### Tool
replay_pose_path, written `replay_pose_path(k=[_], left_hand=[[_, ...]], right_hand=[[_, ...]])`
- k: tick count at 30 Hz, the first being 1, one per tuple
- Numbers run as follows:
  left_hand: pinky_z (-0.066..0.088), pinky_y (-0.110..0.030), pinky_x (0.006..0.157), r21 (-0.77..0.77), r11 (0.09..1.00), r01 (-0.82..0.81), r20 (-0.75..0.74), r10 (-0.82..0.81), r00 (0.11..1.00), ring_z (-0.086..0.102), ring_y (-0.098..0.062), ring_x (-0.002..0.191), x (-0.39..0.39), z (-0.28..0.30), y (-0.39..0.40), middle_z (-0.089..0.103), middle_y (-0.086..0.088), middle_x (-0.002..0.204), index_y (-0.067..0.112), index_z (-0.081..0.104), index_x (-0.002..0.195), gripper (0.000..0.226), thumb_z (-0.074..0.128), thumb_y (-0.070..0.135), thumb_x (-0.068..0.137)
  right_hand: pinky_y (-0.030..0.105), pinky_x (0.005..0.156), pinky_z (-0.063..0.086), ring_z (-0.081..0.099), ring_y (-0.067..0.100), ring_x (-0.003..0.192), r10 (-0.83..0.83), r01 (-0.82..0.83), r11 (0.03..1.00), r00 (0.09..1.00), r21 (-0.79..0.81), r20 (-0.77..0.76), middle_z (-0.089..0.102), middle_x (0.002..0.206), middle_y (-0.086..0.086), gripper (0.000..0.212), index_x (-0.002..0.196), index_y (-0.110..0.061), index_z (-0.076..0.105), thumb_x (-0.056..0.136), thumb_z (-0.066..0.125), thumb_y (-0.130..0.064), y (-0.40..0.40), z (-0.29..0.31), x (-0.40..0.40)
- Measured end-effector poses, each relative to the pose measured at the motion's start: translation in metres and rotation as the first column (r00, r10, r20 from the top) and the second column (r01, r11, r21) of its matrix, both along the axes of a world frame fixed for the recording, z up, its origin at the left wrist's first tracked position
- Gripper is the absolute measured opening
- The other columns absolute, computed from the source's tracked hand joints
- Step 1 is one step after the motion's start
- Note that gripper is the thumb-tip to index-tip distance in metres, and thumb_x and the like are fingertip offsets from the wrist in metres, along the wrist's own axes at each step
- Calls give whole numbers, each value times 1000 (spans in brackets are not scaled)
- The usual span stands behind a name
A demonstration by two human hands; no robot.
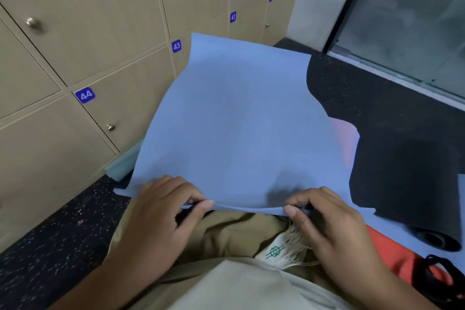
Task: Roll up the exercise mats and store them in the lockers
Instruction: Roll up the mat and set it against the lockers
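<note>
Both hands (pixel 161 211) (pixel 324 221) pinching blue mat (pixel 234 121), lockers (pixel 83 40) alongside.

We see lockers (pixel 88 40) walling the left (doors closed), black rolled mat (pixel 415 199) blocking right; speckled floor (pixel 50 246) open at lower left.

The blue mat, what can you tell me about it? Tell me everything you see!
The blue mat is a thin, bendy sheet, plain light blue, and looks soft like foam. It is not rolled yet: it spreads out away from the person, wavy and partly lifted. The left hand and right hand each pinch its near edge. Its far end rises in front of the lockers. A dark mat lies beside it on the right, partly rolled, and something pink-orange peeks out from under its right edge.
</note>
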State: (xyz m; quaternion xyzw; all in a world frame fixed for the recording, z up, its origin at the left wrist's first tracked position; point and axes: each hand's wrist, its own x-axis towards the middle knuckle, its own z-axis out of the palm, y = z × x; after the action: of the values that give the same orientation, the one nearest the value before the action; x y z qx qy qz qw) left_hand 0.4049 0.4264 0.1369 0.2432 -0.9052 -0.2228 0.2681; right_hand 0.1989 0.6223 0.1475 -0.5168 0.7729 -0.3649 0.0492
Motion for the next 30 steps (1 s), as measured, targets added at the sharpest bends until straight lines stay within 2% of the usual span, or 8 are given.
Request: replay_pose_path(k=[5,9,12,15,19,23,26,30], left_hand=[[43,-28,73,205,975,-90,59,79,995,57,-7,82,-8,2,-2,60,16,87,37,58,80,15,61,51,85],[42,-32,72,205,977,-56,64,44,997,56,-8,84,-18,1,-11,60,13,86,37,57,77,10,65,40,83],[39,-34,79,144,988,-47,94,33,995,52,-9,84,-23,-5,-19,52,13,82,38,57,80,9,59,45,85],[34,-30,84,99,995,13,89,-22,996,48,-5,85,-26,-7,-27,51,16,80,37,57,82,11,55,47,88],[33,-36,84,-36,987,155,60,-153,986,44,-5,92,-23,-6,-37,56,22,89,35,55,89,11,55,45,92],[34,-37,85,-158,961,226,96,-213,972,44,-12,97,-18,-8,-45,56,22,101,33,55,100,30,59,60,87],[32,-33,83,-285,928,239,111,-216,970,48,-18,93,-21,-9,-48,61,13,98,26,58,100,34,57,58,90],[35,-34,76,-421,878,229,144,-185,972,58,-26,78,-23,-9,-48,63,4,85,14,69,88,44,51,51,101]], right_hand=[[20,73,47,63,11,91,-28,28,1000,996,5,80,62,97,-15,15,93,-36,63,94,70,-23,-5,-10,-3],[14,77,42,56,10,91,-42,43,998,999,-47,14,55,92,-19,16,88,-30,66,92,72,-15,-14,-15,-9],[14,79,38,49,6,87,-8,-3,996,992,-91,-124,52,84,-16,7,85,-22,66,91,68,-24,-18,-20,-16],[24,80,38,47,11,86,-9,-10,995,979,-95,-203,53,83,-14,14,85,-19,66,94,63,-30,-21,-25,-22],[27,80,33,48,14,84,2,-31,995,956,-93,-293,57,86,-13,16,87,-18,66,97,60,-29,-25,-27,-26],[28,79,35,51,17,84,90,-112,993,935,-44,-343,60,91,-6,25,92,-16,64,100,60,-40,-29,-26,-31],[32,79,40,52,19,84,142,-148,989,920,13,-366,58,94,-3,37,98,-17,57,95,63,-54,-32,-24,-34],[32,75,41,52,20,80,155,-152,988,907,40,-391,55,91,-3,39,99,-18,51,95,61,-56,-37,-24,-37]])
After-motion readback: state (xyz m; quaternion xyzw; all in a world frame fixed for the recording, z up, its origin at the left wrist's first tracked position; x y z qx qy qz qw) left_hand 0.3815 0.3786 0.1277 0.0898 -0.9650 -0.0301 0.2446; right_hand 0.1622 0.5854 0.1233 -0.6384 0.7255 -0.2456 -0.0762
